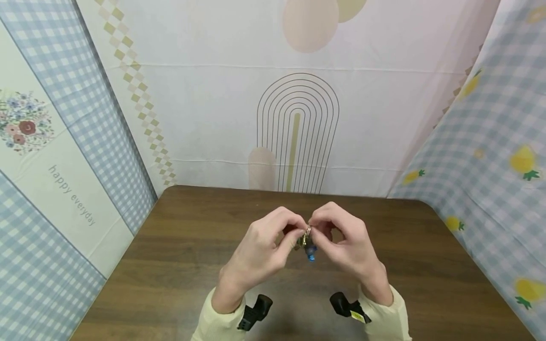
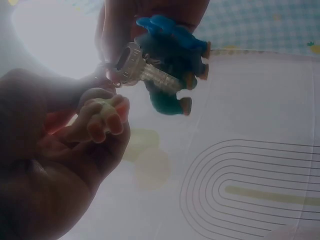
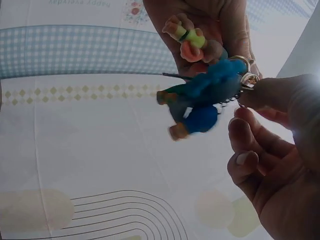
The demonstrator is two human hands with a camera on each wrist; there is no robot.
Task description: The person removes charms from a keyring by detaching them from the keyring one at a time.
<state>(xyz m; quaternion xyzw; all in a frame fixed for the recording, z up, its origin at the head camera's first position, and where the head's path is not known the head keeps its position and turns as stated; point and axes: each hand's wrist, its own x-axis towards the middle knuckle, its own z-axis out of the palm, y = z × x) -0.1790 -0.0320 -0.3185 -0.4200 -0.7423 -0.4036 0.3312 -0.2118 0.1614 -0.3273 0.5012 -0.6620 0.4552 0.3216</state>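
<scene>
Both hands meet above the table, holding a bunch made of a metal key ring (image 3: 243, 61), a key (image 2: 162, 78) and small figurine charms. My left hand (image 1: 266, 241) pinches the ring end from the left between thumb and fingertips. From the right, my right hand (image 1: 347, 237) pinches it as well; fingers hide part of the ring in each view. A blue-and-teal figurine (image 3: 200, 107) with brown-tipped limbs dangles below the fingertips. Close to the left fingers hangs a smaller pale figurine (image 2: 104, 117), yellow-green and pink in the right wrist view.
Under the hands lies a brown wooden table (image 1: 179, 246). A patterned white cloth (image 1: 204, 113) hangs behind it, with checked cloths at left and right (image 1: 477, 189). Black wrist cameras (image 1: 258, 310) are strapped over pale yellow sleeves (image 1: 386, 317).
</scene>
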